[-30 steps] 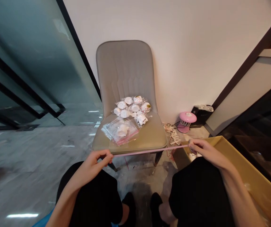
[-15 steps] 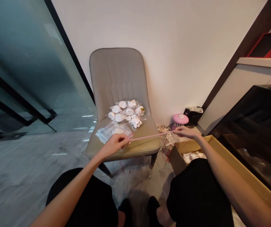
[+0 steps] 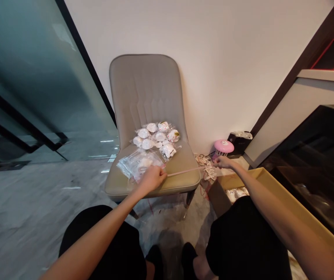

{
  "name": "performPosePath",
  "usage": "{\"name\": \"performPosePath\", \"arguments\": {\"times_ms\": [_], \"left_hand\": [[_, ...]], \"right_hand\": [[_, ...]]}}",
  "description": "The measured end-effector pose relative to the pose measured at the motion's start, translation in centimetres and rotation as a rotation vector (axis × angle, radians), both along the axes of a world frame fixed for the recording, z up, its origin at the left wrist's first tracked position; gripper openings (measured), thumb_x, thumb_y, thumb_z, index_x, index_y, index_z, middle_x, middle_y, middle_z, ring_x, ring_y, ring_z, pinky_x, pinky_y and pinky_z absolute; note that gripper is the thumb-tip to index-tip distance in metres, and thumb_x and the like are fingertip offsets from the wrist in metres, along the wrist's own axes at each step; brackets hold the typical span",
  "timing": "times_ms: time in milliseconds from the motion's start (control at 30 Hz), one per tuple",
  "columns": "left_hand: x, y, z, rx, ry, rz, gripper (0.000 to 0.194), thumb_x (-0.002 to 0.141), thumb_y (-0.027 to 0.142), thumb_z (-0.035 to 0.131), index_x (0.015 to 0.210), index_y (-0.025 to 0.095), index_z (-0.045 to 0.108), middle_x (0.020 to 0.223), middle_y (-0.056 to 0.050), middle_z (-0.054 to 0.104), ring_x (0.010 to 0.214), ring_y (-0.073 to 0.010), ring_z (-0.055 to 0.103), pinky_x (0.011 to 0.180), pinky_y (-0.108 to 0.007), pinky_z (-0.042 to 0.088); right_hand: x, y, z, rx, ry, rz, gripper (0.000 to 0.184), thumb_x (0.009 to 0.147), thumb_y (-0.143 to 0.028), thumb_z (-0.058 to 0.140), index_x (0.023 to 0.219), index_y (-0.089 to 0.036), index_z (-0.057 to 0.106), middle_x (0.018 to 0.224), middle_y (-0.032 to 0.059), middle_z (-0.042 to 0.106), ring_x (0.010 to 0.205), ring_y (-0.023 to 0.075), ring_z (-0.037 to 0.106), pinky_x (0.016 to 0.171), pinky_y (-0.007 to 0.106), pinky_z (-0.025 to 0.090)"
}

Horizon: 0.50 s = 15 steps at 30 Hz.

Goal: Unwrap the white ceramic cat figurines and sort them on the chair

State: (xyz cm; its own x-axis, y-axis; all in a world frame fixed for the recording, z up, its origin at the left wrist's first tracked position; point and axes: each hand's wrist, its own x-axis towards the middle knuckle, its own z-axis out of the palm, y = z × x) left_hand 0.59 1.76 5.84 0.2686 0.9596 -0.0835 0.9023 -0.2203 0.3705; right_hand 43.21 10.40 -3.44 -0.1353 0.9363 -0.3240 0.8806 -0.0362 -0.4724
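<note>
A thin pink strip (image 3: 184, 171) is stretched between my two hands over the front of a beige chair's seat (image 3: 181, 179). My left hand (image 3: 152, 178) pinches its left end, right beside a clear zip bag (image 3: 139, 163) that lies on the seat. My right hand (image 3: 223, 161) pinches the strip's other end past the chair's right edge, above a heap of pale strips (image 3: 209, 168) on the floor. Several small white items in clear packets (image 3: 157, 137) are piled further back on the seat.
A pink mushroom-shaped device (image 3: 223, 147) and a black box (image 3: 238, 142) stand by the wall at right. An open cardboard box (image 3: 274, 194) sits beside my right knee. Glass panels (image 3: 33, 97) line the left; dark shelving (image 3: 315, 155) runs along the right.
Both hands have moved forward from above my knees to the chair, taking the pink strip along. The left hand now sits by the zip bag and the right near the pink device.
</note>
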Motion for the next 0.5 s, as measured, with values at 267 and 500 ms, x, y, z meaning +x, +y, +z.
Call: {"name": "performPosePath", "arguments": {"times_ms": [267,500], "left_hand": [[-0.4,0.7,-0.1,-0.147,0.149,0.093,0.03,0.084,0.039,0.058,0.07,0.016,0.071,0.071,-0.008,0.068,0.064,-0.0169,0.058,0.059,-0.026,0.033],[-0.8,1.0,-0.7,-0.172,0.168,0.112,0.029,0.082,0.039,0.059,0.076,0.015,0.073,0.076,-0.011,0.071,0.067,-0.0179,0.062,0.06,-0.026,0.037]], "right_hand": [[-1.7,-0.7,-1.3,0.002,-0.028,0.047,0.044,0.073,-0.058,0.071,0.065,-0.017,0.062,0.058,0.0021,0.059,0.058,0.0147,0.052,0.056,0.024,0.036],[-2.9,-0.4,-2.0,-0.101,0.096,0.052,0.042,0.07,-0.054,0.072,0.06,-0.017,0.057,0.054,-0.0004,0.053,0.058,0.013,0.049,0.057,0.024,0.037]]}}
